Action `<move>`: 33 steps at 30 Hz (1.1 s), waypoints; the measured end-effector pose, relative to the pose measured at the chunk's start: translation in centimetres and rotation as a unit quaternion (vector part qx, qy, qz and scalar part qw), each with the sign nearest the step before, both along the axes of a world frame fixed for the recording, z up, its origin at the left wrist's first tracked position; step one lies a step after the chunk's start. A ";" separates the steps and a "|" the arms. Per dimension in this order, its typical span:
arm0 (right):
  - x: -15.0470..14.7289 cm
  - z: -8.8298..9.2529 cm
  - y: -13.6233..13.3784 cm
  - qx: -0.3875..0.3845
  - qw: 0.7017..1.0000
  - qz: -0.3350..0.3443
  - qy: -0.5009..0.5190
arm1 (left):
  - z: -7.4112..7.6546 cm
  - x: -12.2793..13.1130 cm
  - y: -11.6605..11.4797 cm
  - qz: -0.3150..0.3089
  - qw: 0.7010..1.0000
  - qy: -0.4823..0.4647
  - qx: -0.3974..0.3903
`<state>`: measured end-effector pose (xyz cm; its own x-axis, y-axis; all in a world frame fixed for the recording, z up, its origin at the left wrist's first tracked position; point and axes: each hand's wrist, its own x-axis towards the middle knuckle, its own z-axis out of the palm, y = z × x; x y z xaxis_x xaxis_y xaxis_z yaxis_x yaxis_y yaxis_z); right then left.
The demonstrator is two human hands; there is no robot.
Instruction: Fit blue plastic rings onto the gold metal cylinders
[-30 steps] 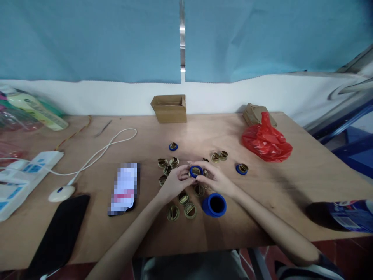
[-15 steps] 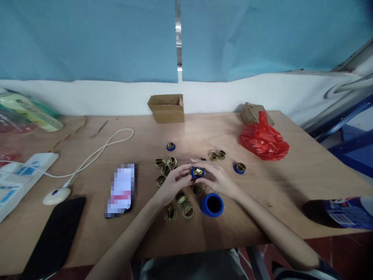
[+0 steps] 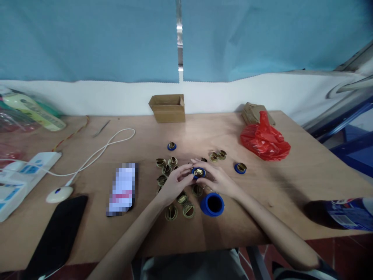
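Between the fingertips of both hands is a round blue piece with a gold clasp-like part on top [image 3: 199, 172]. My left hand [image 3: 177, 182] grips it from the left, fingers curved round its edge. From the other side, my right hand [image 3: 218, 179] holds the same piece. A blue hollow cylinder [image 3: 206, 205] lies just below my right hand, its dark opening facing me. Several round gold pieces with bars across them [image 3: 188, 209] are scattered around the hands, some partly hidden by my left hand. Similar gold pieces sit on blue bases at the far middle [image 3: 171, 146] and right [image 3: 240, 168].
An open cardboard box [image 3: 169, 112] and a red plastic bag [image 3: 264, 142] stand toward the back. A lit phone [image 3: 122, 190], a black slab-like device [image 3: 58, 233], a white cable and a power strip [image 3: 29, 175] occupy the left. A dark bottle [image 3: 340, 213] lies at right.
Both hands keep their hold on the blue and gold piece, almost in the same place. The whole view has shifted very slightly.
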<state>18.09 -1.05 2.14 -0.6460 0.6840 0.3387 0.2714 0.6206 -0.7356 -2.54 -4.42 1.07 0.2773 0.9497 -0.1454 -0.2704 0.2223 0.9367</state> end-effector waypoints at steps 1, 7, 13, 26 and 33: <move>0.0 0.0 0.0 -0.003 1.000 0.001 -0.001 | 0.0 0.0 0.0 0.000 1.000 -0.001 0.000; 0.1 0.3 0.0 -0.023 1.000 0.004 0.007 | -0.4 0.2 0.2 -0.001 1.000 -0.006 -0.007; 0.6 0.9 0.2 -0.071 0.992 -0.053 0.085 | 0.1 0.1 0.2 -0.004 0.999 -0.012 0.031; 1.0 0.8 0.3 -0.087 0.993 -0.069 0.047 | -0.7 0.0 0.3 -0.013 0.997 0.002 0.070; 0.9 0.2 -0.2 -0.122 0.991 -0.050 0.036 | -0.9 0.2 0.5 -0.004 0.998 -0.003 0.065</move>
